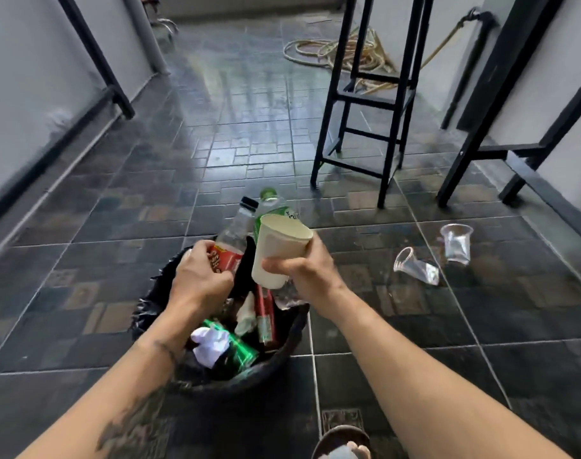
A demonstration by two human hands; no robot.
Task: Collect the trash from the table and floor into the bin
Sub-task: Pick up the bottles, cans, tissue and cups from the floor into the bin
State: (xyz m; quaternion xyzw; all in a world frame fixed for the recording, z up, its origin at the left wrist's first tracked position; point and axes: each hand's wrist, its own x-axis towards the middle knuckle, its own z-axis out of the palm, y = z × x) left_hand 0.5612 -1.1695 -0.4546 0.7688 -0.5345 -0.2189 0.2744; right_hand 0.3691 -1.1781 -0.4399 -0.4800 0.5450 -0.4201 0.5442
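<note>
A black bin (pixel 292 339) lined with a dark bag stands on the tiled floor below my arms, holding a white crumpled tissue (pixel 211 342), green wrappers and a red packet. Over its rim my left hand (pixel 199 276) grips a clear bottle with a red label and black cap (pixel 234 233). My right hand (pixel 302 270) holds a beige paper cup (pixel 279 250) together with a green-capped clear bottle (pixel 271 203) behind it. Two clear plastic cups lie on the floor to the right, one tipped over (pixel 415 265) and one upright (pixel 456 241).
A black metal stool frame (pixel 365 104) stands ahead on the right, with a table leg frame (pixel 514 150) further right. A coiled hose (pixel 335 51) lies at the back. A wall with a black rail (pixel 93 61) runs along the left. My sandalled foot (pixel 342 445) is at the bottom edge.
</note>
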